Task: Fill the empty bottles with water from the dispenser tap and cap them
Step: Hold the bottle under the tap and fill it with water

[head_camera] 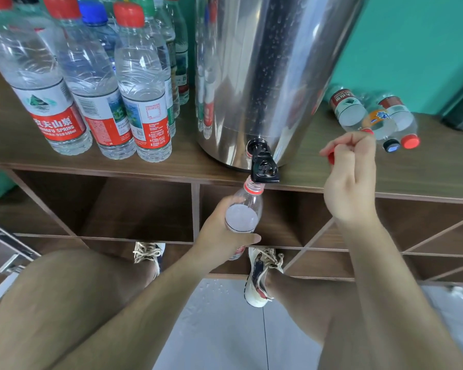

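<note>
The left hand (219, 233) is wrapped round the middle of a clear plastic bottle (242, 217), thumb across the front and fingers curled behind it, directly below the tap (263, 166). The bottle stands close to upright. Its long axis runs up and down, its open, red-ringed mouth points straight up at the spout of the tap and sits just under it, and its base points to the floor. Water stands high in the body. I cannot tell whether water is running.

The right hand (350, 182) is to the right of the tap and at about its height, fingers curled, pinching a red cap (331, 157) between thumb and fingertips. The cap is on the side of the hand facing the tap, so the bottle's mouth lies to the left of it and lower. The left hand is the nearer one to the mouth, but it is busy holding.

The capping move likely turns on this gap: the cap must come left and down onto the mouth, squared to the bottle's upright axis.

Above the tap rises the steel dispenser (265, 76) on the tabletop (171, 166). Capped full bottles (91, 89) stand left of the tap, and empty bottles (372, 116) lie on their sides to its right.
</note>
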Demonstrator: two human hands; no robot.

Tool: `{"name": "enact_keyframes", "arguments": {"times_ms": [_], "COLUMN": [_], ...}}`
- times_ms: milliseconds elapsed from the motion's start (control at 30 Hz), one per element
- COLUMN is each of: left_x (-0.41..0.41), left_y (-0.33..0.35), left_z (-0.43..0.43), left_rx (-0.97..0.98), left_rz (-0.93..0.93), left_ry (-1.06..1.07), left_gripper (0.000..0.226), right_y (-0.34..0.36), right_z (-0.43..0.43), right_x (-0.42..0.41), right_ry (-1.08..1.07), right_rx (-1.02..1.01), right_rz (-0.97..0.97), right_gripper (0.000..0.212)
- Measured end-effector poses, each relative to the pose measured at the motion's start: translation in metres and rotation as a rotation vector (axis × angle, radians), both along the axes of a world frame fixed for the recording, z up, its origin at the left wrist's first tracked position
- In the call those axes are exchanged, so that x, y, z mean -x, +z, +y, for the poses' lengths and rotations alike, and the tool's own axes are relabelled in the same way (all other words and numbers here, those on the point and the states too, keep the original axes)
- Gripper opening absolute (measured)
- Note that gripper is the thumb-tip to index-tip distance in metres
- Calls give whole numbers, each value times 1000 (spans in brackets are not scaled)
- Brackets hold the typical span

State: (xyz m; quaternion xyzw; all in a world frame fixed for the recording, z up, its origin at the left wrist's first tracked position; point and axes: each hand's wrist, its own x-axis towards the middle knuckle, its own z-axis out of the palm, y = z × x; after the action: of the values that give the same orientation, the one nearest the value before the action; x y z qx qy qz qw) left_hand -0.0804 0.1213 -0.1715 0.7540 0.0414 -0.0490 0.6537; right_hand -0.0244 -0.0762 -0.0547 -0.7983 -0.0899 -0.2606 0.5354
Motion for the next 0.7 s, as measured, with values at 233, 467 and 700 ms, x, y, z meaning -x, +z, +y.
{"name": "enact_keyframes", "arguments": {"times_ms": [233,467,700], "left_x": [0,-1,-1], "left_y": [-1,-1,1], "left_z": [-2,-3,-3], "left_rx": [1,-23,-42], "left_rz": [3,-1,-6], "left_ry": [5,-12,-4], "left_gripper": [81,81,80], "right_y": [-15,-21,-34], "right_z": [-11,-14,-17], "right_x": [-20,-24,-34], "right_ry": [-69,-122,-116], "right_rx": [290,355,519], "right_rz": [214,338,294], "right_gripper": [9,33,26]}}
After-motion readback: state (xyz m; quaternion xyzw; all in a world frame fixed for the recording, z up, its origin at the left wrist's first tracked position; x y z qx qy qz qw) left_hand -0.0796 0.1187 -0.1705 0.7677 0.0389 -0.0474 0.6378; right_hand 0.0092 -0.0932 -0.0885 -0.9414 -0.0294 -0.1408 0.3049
